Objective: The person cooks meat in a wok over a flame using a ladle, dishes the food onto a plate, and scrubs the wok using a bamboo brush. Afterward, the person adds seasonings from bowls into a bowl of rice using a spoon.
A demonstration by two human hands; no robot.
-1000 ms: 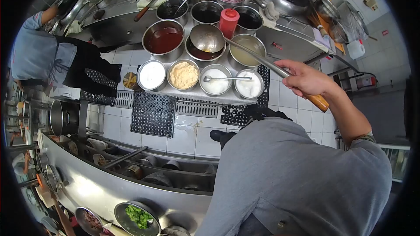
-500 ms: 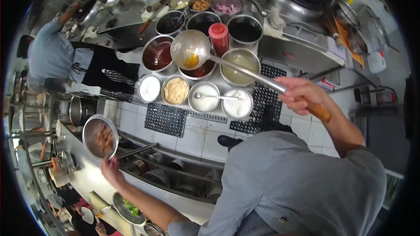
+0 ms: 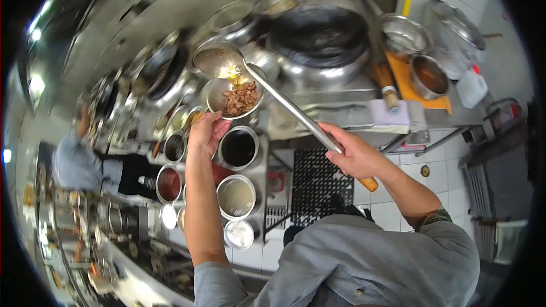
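Note:
My left hand (image 3: 208, 135) grips the near rim of a metal bowl (image 3: 215, 95), which holds brown meat pieces (image 3: 240, 99). In my right hand (image 3: 354, 152) is the long handle of a metal ladle (image 3: 218, 60). The ladle's head hangs over the far left side of the bowl, with yellowish liquid at its lip. Just below the bowl stands a pot of dark liquid (image 3: 238, 147). Nearer to me is a pot of cloudy liquid (image 3: 236, 197), with a bowl of white powder (image 3: 239, 235) beneath it.
A large black wok (image 3: 318, 37) sits on the stove beyond my hands. On the right side are a strainer bowl (image 3: 405, 35), a pot of brown liquid (image 3: 429, 76) and a white jug (image 3: 472, 87). Another person (image 3: 79, 162) stands at the left.
My left hand has carried the meat bowl from the lower left counter up to the stove side. The ladle has moved from above the sauce pots to over the bowl. The view has turned right.

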